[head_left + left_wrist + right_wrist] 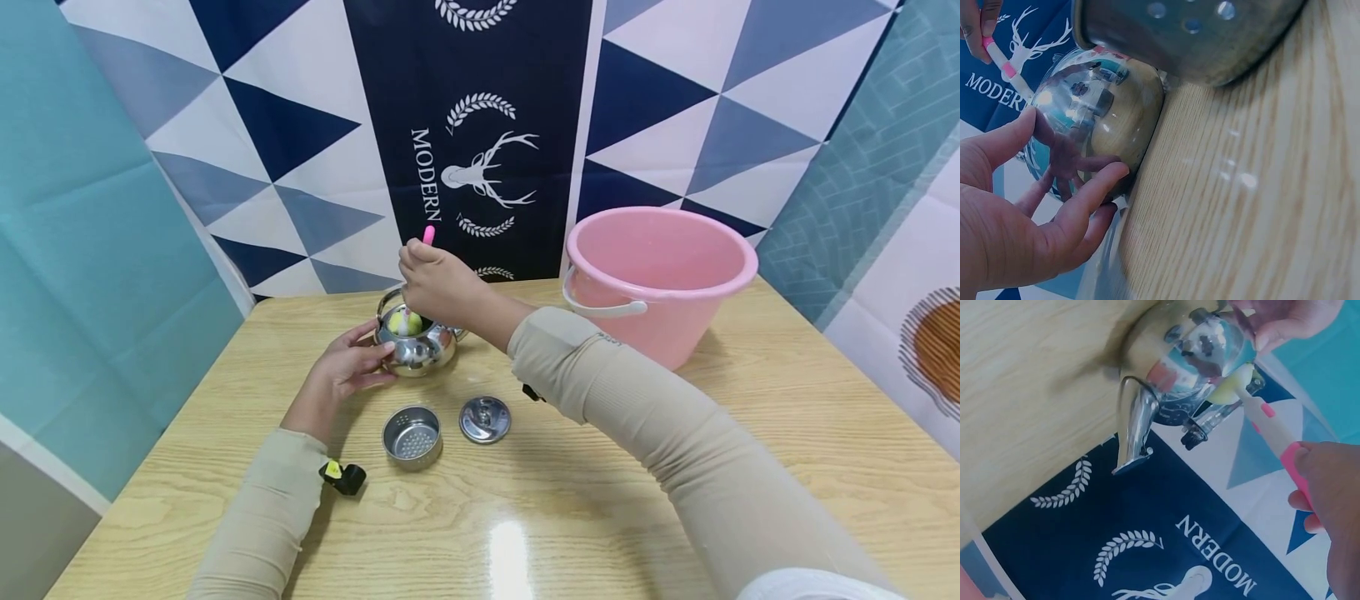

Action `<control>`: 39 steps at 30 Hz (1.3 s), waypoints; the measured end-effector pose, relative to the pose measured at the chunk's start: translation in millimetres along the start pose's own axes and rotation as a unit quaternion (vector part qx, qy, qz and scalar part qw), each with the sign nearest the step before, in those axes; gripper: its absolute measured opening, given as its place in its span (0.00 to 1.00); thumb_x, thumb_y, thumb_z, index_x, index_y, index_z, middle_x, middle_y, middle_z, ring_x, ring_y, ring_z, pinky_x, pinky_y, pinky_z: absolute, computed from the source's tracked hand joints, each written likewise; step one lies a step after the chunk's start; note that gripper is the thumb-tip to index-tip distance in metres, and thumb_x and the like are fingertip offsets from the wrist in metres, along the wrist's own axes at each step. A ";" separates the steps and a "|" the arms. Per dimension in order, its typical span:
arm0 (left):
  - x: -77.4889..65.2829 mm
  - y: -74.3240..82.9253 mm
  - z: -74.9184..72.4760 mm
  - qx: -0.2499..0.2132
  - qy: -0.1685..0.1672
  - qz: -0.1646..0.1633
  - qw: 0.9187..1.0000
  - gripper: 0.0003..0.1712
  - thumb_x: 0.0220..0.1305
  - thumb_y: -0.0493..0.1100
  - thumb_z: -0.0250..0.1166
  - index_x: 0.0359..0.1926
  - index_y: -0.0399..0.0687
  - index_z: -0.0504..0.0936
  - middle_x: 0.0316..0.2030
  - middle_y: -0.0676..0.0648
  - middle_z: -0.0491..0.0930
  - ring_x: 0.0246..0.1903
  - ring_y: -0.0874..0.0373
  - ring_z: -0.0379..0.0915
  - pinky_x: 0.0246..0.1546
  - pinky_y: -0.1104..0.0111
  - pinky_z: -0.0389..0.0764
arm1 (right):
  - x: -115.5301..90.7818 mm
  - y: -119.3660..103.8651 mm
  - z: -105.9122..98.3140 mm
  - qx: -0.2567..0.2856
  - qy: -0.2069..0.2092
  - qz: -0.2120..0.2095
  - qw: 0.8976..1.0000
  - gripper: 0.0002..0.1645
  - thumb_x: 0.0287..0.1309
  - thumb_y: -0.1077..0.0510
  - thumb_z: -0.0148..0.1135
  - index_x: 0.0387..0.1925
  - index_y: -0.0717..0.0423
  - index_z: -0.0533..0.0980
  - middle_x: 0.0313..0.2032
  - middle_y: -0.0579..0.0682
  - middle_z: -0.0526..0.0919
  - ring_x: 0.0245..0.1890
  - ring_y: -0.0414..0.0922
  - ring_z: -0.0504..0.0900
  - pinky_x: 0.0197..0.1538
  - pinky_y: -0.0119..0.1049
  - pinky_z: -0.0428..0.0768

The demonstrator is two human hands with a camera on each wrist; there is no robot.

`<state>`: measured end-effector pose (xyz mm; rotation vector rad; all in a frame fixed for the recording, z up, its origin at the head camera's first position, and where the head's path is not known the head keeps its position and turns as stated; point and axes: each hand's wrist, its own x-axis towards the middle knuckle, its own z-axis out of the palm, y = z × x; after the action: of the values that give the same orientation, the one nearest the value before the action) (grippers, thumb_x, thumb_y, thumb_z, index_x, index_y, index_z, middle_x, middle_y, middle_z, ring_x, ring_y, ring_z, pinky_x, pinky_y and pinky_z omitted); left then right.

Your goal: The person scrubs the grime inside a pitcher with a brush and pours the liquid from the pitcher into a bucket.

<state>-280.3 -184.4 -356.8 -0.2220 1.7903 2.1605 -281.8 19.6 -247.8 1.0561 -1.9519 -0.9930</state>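
Observation:
A shiny steel teapot [423, 357] stands on the table near the back wall, its top uncovered. My left hand [351, 367] holds its left side, thumb and fingers spread around the rounded body [1100, 125]. Above it, my right hand [444, 285] grips the pink and white handle [1294, 464] of a sponge brush. The yellow-green sponge head [406, 322] is in the teapot's mouth, its lower part hidden by the rim. The spout [1135, 428] shows in the right wrist view. Nearer me are a perforated steel strainer basket [412, 439] and a round steel lid [484, 419].
To the right stands a large pink bucket [667, 300] with a white handle [607, 309] hanging at its side. A patterned cloth wall [300, 142] rises directly behind the table [450, 517]. The strainer basket is close to my left wrist.

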 end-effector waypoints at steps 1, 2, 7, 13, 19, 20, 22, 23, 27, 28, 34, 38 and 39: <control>0.0 -0.1 0.1 0.000 -0.001 0.001 1.000 0.45 0.66 0.28 0.60 0.77 0.54 0.51 0.73 0.39 0.51 0.49 0.48 0.74 0.55 0.45 0.74 | -0.1 0.2 0.9 -0.006 0.005 -0.002 1.000 0.18 0.70 0.59 0.46 0.32 0.47 0.83 0.34 0.47 0.78 0.43 0.49 0.67 0.57 0.43 0.57; 0.0 -0.2 0.3 0.000 -0.003 0.001 1.000 0.45 0.66 0.28 0.60 0.77 0.54 0.51 0.73 0.39 0.51 0.51 0.47 0.73 0.55 0.45 0.73 | -0.4 0.6 1.7 -0.012 0.008 -0.003 1.000 0.18 0.70 0.59 0.46 0.32 0.47 0.83 0.34 0.47 0.78 0.43 0.49 0.67 0.56 0.43 0.57; 1.6 -1.2 0.9 -0.004 -0.004 -0.002 1.000 0.44 0.66 0.28 0.59 0.77 0.55 0.51 0.74 0.40 0.50 0.62 0.41 0.64 0.56 0.44 0.73 | -3.2 6.2 4.6 -0.023 0.005 -0.013 1.000 0.18 0.67 0.60 0.47 0.31 0.48 0.84 0.37 0.48 0.81 0.43 0.49 0.68 0.56 0.44 0.57; 1.7 -0.3 1.9 -0.006 -0.003 -0.004 1.000 0.44 0.66 0.28 0.60 0.77 0.56 0.52 0.74 0.41 0.51 0.62 0.41 0.64 0.56 0.44 0.73 | -3.7 16.7 1.2 -0.006 -0.023 -0.029 0.999 0.15 0.66 0.53 0.52 0.28 0.47 0.83 0.35 0.48 0.83 0.42 0.48 0.69 0.54 0.44 0.57; 1.6 -0.6 0.8 -0.006 0.006 -0.010 1.000 0.44 0.65 0.28 0.61 0.76 0.55 0.54 0.71 0.38 0.54 0.50 0.48 0.73 0.54 0.45 0.75 | -3.7 22.8 -6.0 0.049 -0.074 -0.031 0.996 0.13 0.63 0.54 0.53 0.31 0.48 0.83 0.37 0.49 0.83 0.43 0.49 0.69 0.55 0.44 0.57; 1.7 -0.5 0.8 -0.007 0.008 -0.011 1.000 0.44 0.64 0.27 0.62 0.76 0.55 0.55 0.71 0.39 0.55 0.47 0.50 0.74 0.53 0.46 0.76 | -3.6 23.3 -6.4 0.059 -0.081 -0.028 0.995 0.12 0.62 0.54 0.54 0.32 0.48 0.83 0.37 0.49 0.83 0.43 0.49 0.69 0.55 0.44 0.57; 1.9 -0.2 0.7 -0.008 0.014 -0.011 1.000 0.44 0.63 0.27 0.63 0.75 0.55 0.57 0.70 0.39 0.56 0.44 0.51 0.75 0.52 0.46 0.77 | -3.6 24.0 -7.3 0.076 -0.091 -0.022 0.993 0.11 0.61 0.55 0.55 0.33 0.48 0.83 0.38 0.48 0.83 0.43 0.49 0.69 0.55 0.44 0.57; 1.8 0.1 0.6 -0.007 0.016 -0.012 1.000 0.44 0.63 0.27 0.63 0.75 0.55 0.57 0.70 0.39 0.57 0.44 0.52 0.76 0.51 0.46 0.78 | -3.7 24.0 -7.5 0.084 -0.095 -0.019 0.992 0.11 0.61 0.54 0.55 0.34 0.49 0.83 0.38 0.48 0.83 0.43 0.49 0.69 0.55 0.44 0.58; 1.3 1.3 0.4 -0.003 0.020 -0.013 1.000 0.44 0.63 0.28 0.63 0.76 0.56 0.56 0.71 0.40 0.56 0.48 0.49 0.74 0.50 0.47 0.79 | -4.6 22.2 -6.6 0.105 -0.099 -0.005 0.989 0.09 0.62 0.55 0.57 0.36 0.47 0.84 0.39 0.48 0.83 0.42 0.48 0.69 0.54 0.44 0.59; 1.1 1.5 0.4 -0.002 0.019 -0.012 1.000 0.44 0.64 0.28 0.63 0.76 0.56 0.56 0.71 0.40 0.56 0.50 0.47 0.74 0.50 0.47 0.79 | -4.8 21.1 -6.0 0.109 -0.097 0.000 0.989 0.09 0.62 0.55 0.57 0.36 0.47 0.84 0.39 0.48 0.83 0.42 0.48 0.69 0.54 0.44 0.59; -0.6 1.1 1.3 -0.001 0.012 -0.010 1.000 0.44 0.66 0.28 0.60 0.76 0.56 0.54 0.73 0.41 0.52 0.56 0.44 0.69 0.54 0.45 0.75 | -4.8 11.1 -0.8 0.111 -0.075 0.024 0.991 0.13 0.68 0.56 0.52 0.41 0.43 0.84 0.42 0.47 0.83 0.43 0.48 0.68 0.55 0.44 0.58; 0.3 0.1 0.8 -0.003 0.009 -0.008 1.000 0.44 0.66 0.28 0.60 0.77 0.55 0.52 0.73 0.40 0.50 0.58 0.43 0.68 0.55 0.44 0.72 | -3.7 3.7 0.7 0.091 -0.065 0.035 0.993 0.16 0.70 0.56 0.49 0.44 0.43 0.83 0.43 0.47 0.83 0.43 0.48 0.68 0.55 0.44 0.58; 0.9 -0.2 0.7 -0.004 0.009 -0.007 1.000 0.44 0.66 0.28 0.60 0.77 0.55 0.52 0.73 0.40 0.50 0.59 0.43 0.67 0.55 0.44 0.72 | -3.5 2.0 0.7 0.081 -0.061 0.036 0.994 0.16 0.71 0.56 0.48 0.44 0.43 0.83 0.42 0.48 0.83 0.42 0.48 0.68 0.55 0.44 0.58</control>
<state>-280.9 -183.5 -357.1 -0.2560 1.7844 2.1645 -281.6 23.7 -247.2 1.0272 -2.1849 -0.8898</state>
